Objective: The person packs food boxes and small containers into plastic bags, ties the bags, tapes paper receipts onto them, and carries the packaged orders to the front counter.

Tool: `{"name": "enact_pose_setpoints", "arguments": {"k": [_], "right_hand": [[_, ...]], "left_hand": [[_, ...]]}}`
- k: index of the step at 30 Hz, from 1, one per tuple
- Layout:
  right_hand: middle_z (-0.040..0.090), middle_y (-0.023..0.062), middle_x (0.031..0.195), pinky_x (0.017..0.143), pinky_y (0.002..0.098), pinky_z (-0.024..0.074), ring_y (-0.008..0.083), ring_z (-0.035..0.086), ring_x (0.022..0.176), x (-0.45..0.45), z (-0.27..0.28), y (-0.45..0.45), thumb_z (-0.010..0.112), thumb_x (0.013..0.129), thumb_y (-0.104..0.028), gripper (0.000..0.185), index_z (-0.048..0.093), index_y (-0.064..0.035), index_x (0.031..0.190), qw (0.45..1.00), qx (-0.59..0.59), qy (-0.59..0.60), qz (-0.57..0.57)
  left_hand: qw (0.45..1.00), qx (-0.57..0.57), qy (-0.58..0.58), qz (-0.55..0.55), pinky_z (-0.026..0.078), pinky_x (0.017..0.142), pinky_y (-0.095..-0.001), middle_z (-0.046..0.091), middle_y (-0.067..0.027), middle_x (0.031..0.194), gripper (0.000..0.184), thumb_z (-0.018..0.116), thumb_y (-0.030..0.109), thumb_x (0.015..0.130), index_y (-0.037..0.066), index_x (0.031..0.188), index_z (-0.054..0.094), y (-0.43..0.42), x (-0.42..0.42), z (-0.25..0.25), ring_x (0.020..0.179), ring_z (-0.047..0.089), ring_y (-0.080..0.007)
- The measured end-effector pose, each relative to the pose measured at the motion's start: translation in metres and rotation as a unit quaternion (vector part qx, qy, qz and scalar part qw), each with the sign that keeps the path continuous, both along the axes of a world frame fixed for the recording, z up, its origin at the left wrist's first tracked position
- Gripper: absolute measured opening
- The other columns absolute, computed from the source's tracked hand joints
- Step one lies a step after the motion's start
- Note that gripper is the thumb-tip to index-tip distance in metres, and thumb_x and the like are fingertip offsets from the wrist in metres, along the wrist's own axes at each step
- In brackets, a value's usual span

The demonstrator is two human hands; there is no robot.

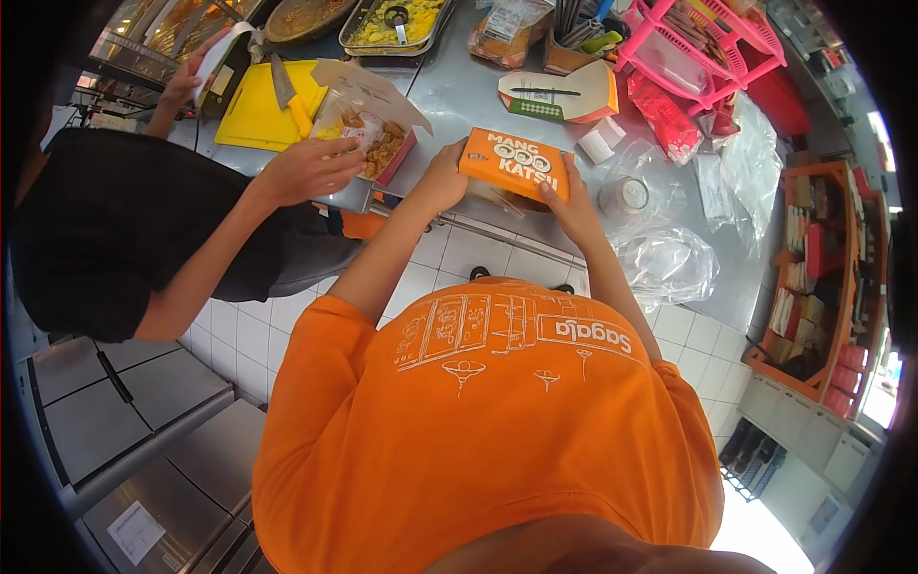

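An orange takeaway box (512, 161) with "MANG KATSU" in white letters is held between my two hands, at the near edge of the steel table. My left hand (447, 177) grips its left side, fingers partly hidden behind the box. At the right end, my right hand (571, 203) has its thumb on the front face. The lid looks closed, and what is inside is hidden. Just left of my left hand, an open food box (387, 153) shows fried pieces and a small packet; a co-worker's hand (320, 170) reaches over it.
A knife (285, 94) lies on a yellow cutting board (239, 120). Behind stands a metal tray (356, 46) of yellow food. To the right are an open paper box (598, 88), a pink basket (712, 86), a clear cup (626, 196) and plastic bags (669, 263).
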State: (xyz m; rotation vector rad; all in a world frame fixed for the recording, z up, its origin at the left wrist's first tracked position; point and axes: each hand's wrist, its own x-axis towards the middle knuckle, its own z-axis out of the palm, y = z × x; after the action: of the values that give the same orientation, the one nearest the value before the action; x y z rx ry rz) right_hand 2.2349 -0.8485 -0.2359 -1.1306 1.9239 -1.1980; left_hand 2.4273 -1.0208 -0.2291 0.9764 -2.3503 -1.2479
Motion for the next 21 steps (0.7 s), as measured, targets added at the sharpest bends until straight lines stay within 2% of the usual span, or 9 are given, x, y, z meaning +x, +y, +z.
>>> {"name": "enact_pose_setpoints", "arguments": {"k": [1, 4, 7, 10, 12, 15, 18, 21], "right_hand": [[0.036, 0.0320, 0.133, 0.104, 0.0417, 0.0326, 0.0401, 0.038, 0.125, 0.001, 0.003, 0.002, 0.066, 0.082, -0.048, 0.092, 0.020, 0.0018, 0.144, 1.000, 0.006, 0.018, 0.004], [0.033, 0.0298, 0.136, 0.105, 0.0418, 0.0330, 0.0403, 0.037, 0.127, 0.002, 0.007, 0.008, 0.066, 0.082, -0.047, 0.089, 0.022, -0.0035, 0.146, 0.998, 0.022, 0.064, 0.016], [0.030, 0.0278, 0.139, 0.104, 0.0426, 0.0342, 0.0408, 0.036, 0.128, 0.003, 0.009, 0.011, 0.068, 0.079, -0.047, 0.090, 0.023, -0.0068, 0.146, 0.992, 0.027, 0.119, 0.035], [0.030, 0.0274, 0.139, 0.103, 0.0435, 0.0365, 0.0419, 0.035, 0.129, 0.004, 0.016, 0.012, 0.071, 0.076, -0.045, 0.090, 0.025, -0.0109, 0.146, 0.978, 0.033, 0.194, 0.068], [0.030, 0.0280, 0.140, 0.101, 0.0440, 0.0383, 0.0428, 0.035, 0.129, 0.004, 0.022, 0.010, 0.072, 0.075, -0.042, 0.087, 0.029, -0.0164, 0.145, 0.970, 0.051, 0.221, 0.085], [0.030, 0.0266, 0.141, 0.101, 0.0422, 0.0384, 0.0434, 0.037, 0.127, 0.007, 0.028, 0.005, 0.073, 0.076, -0.023, 0.077, 0.035, -0.0206, 0.143, 0.958, 0.078, 0.260, 0.086], [0.027, 0.0288, 0.142, 0.099, 0.0463, 0.0384, 0.0421, 0.035, 0.129, 0.007, 0.023, 0.004, 0.068, 0.079, -0.038, 0.066, 0.042, -0.0266, 0.139, 0.956, 0.091, 0.268, 0.078], [0.028, 0.0272, 0.143, 0.102, 0.0494, 0.0325, 0.0410, 0.034, 0.129, 0.016, 0.029, 0.007, 0.066, 0.079, -0.043, 0.066, 0.043, -0.0257, 0.138, 0.897, 0.089, 0.430, 0.056]], "left_hand": [[0.998, -0.069, 0.002, -0.004, 0.041, 0.095, -0.0393, 0.052, -0.0253, 0.122, 0.049, 0.047, 0.018, 0.089, -0.002, 0.133, 0.041, 0.004, 0.004, -0.009, 0.113, 0.050, -0.0397], [0.998, -0.039, 0.010, -0.046, 0.039, 0.098, -0.0409, 0.045, -0.0245, 0.128, 0.061, 0.053, 0.018, 0.087, 0.004, 0.142, 0.029, 0.014, 0.015, -0.017, 0.118, 0.044, -0.0405], [0.992, -0.015, 0.094, -0.079, 0.039, 0.098, -0.0412, 0.047, -0.0245, 0.124, 0.067, 0.058, 0.020, 0.086, 0.007, 0.144, 0.027, 0.022, 0.025, -0.002, 0.116, 0.047, -0.0393], [0.984, -0.097, 0.095, -0.116, 0.044, 0.093, -0.0396, 0.048, -0.0238, 0.124, 0.070, 0.062, 0.026, 0.085, 0.012, 0.145, 0.028, 0.024, 0.031, 0.013, 0.107, 0.054, -0.0363], [0.991, -0.067, 0.032, -0.114, 0.047, 0.088, -0.0382, 0.049, -0.0225, 0.123, 0.069, 0.063, 0.030, 0.085, 0.016, 0.145, 0.030, 0.024, 0.030, 0.021, 0.101, 0.058, -0.0346], [0.991, -0.054, -0.042, -0.112, 0.047, 0.085, -0.0374, 0.051, -0.0188, 0.125, 0.067, 0.062, 0.032, 0.086, 0.022, 0.145, 0.031, 0.025, 0.026, 0.024, 0.102, 0.058, -0.0340], [0.991, -0.085, -0.052, -0.095, 0.048, 0.083, -0.0385, 0.053, -0.0159, 0.125, 0.064, 0.060, 0.033, 0.087, 0.026, 0.144, 0.033, 0.031, 0.024, 0.019, 0.100, 0.059, -0.0343], [0.989, -0.107, -0.049, -0.092, 0.049, 0.080, -0.0397, 0.054, -0.0154, 0.124, 0.062, 0.059, 0.033, 0.087, 0.028, 0.143, 0.033, 0.030, 0.026, 0.013, 0.097, 0.060, -0.0348]]}}
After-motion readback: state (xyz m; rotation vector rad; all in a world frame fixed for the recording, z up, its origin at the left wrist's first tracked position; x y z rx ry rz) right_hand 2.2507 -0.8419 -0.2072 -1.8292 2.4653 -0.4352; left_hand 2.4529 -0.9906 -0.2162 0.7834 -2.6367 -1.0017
